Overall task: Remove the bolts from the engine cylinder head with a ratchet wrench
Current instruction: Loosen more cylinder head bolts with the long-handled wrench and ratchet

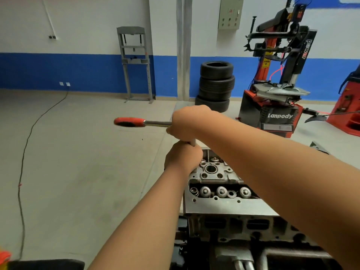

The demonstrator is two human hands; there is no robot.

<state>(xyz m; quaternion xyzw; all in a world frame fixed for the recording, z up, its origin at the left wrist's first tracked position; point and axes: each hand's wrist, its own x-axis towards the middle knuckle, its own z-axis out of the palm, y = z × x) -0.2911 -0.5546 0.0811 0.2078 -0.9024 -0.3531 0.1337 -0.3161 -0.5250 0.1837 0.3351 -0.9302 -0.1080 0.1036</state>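
With the right hand wrapped round the ratchet wrench by its head and the left hand gripping the extension over the far end of the cylinder head, a bolt was seemingly being loosened, needing a handle swing next.

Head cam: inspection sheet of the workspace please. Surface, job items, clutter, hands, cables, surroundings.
Surface: grey workshop floor; the cylinder head sits on top of an engine assembly, no bench in view.
Job's things: ratchet wrench, red handle pointing left, shaft about level; a vertical extension drops toward the cylinder head; the bolt under it is hidden by the hands.
Clutter: blurred orange item at the bottom-left edge, unidentifiable.
Hands: right hand grips the wrench's head end; left hand grips the extension below it.
Cables: black cable trails across the floor at left.
Surroundings: stacked tyres, tyre changer, grey press frame, wall control box.
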